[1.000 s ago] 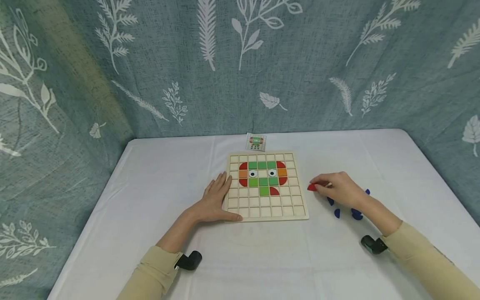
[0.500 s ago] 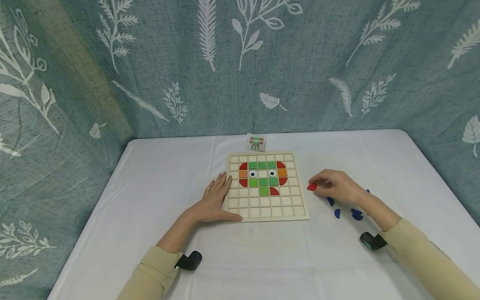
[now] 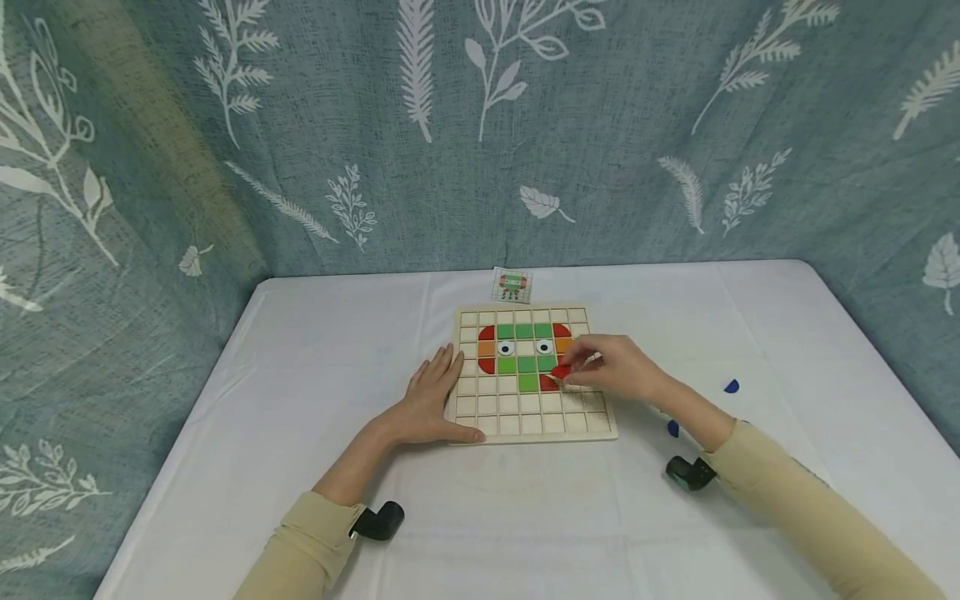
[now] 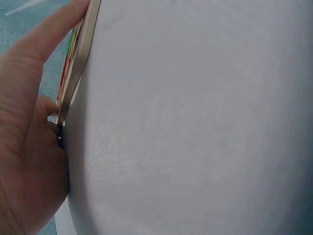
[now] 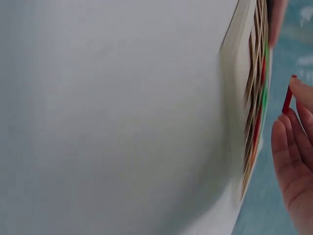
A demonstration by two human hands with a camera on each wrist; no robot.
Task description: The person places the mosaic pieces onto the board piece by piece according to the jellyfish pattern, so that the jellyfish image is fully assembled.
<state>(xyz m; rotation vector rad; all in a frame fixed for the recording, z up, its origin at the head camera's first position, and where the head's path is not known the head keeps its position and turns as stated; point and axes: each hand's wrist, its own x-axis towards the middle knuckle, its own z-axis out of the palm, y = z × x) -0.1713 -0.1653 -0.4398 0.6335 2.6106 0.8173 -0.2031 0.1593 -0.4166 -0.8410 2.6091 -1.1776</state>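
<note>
My right hand (image 3: 618, 367) pinches a red quarter-circle tile (image 5: 288, 98) between thumb and fingertips. It holds the tile above the right half of a wooden grid board (image 3: 555, 436), close to another red tile (image 3: 548, 382) set in a cell. In the right wrist view the pinched tile is apart from the board. At the board's left edge lies my left hand (image 3: 427, 406), fingers straight along the side and thumb on the front left corner. Green, orange and red tiles and two eye tiles (image 3: 506, 348) form a face on the board.
Behind the board lies a small picture card (image 3: 512, 285) with a similar figure. Blue tiles (image 3: 731, 387) lie on the white cloth (image 3: 525, 517) to the right, some hidden by my right forearm. A patterned curtain (image 3: 615, 167) hangs behind the table.
My right hand has moved left from beside the board to over it, carrying the red tile. The left hand has stayed put.
</note>
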